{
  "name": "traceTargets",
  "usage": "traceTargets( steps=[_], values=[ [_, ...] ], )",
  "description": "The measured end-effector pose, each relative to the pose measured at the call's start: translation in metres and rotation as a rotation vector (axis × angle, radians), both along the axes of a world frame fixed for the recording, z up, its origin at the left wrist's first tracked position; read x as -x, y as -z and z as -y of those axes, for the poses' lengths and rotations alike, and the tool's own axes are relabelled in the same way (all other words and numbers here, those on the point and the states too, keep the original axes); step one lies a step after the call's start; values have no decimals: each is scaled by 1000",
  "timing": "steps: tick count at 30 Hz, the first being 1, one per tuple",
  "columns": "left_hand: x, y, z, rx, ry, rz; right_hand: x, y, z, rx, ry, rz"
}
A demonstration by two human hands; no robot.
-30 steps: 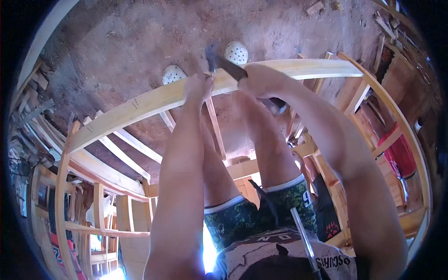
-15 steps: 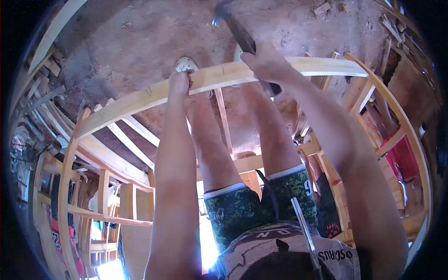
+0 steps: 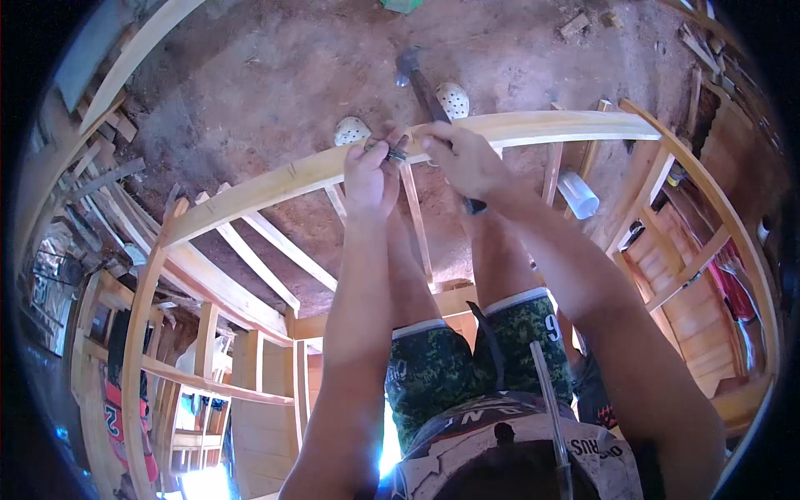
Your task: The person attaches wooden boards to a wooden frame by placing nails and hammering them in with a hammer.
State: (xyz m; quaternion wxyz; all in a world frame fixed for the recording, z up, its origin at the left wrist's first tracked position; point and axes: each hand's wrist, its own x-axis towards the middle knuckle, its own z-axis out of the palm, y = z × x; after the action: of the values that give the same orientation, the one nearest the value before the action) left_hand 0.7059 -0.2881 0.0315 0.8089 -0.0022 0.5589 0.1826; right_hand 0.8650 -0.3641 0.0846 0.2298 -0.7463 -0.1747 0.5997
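Note:
My left hand (image 3: 372,177) is closed on a small bunch of nails (image 3: 395,153) above the long pale wooden beam (image 3: 275,181). In my right hand (image 3: 471,162) is the hammer (image 3: 429,98), its dark head pointing away from me over the dirt floor and its handle end showing below my palm. The fingertips of my right hand are close beside the nails. Short pencil lines mark the left part of the beam. Both hands hide parts of the beam's middle.
Wooden slats (image 3: 262,250) run from beneath the beam toward me. A translucent plastic container (image 3: 577,195) lies below the beam's right part. Wood scraps (image 3: 575,27) lie on the floor, a green object (image 3: 402,4) at the top edge. My shoes (image 3: 452,100) stand beyond the beam.
My left hand has left the beam's surface and turned, now showing nails. My right hand has brought the hammer down beside it. The view has shifted, and the plastic container has come into sight.

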Motion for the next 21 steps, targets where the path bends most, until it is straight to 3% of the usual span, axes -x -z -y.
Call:
traceTargets(
  steps=[4,6,9,11,12,14,15,17,21],
  values=[
    [-9,-14,5,-44,98,50,3,-20,-9,146,-120,-59],
    [-14,-17,3,-71,147,38,10,-9,2,133,41,-85],
    [-4,-1,-4,-126,152,-23,9,-3,9,183,35,-73],
    [2,5,-26,-584,942,-605,2,3,12,165,-51,18],
    [-4,2,-27,-578,947,-602,-4,6,13,138,-146,112],
    [-41,-26,-49,-1121,1469,-442,-24,5,4,155,-250,81],
    [-50,-30,-54,-1116,1471,-437,-32,5,0,166,-359,49],
    [-65,-28,-60,-1114,1664,-118,-41,9,-3,135,-402,34],
    [-67,2,-59,-1117,1683,-16,-47,21,-5,65,-416,-39]
  ],
)
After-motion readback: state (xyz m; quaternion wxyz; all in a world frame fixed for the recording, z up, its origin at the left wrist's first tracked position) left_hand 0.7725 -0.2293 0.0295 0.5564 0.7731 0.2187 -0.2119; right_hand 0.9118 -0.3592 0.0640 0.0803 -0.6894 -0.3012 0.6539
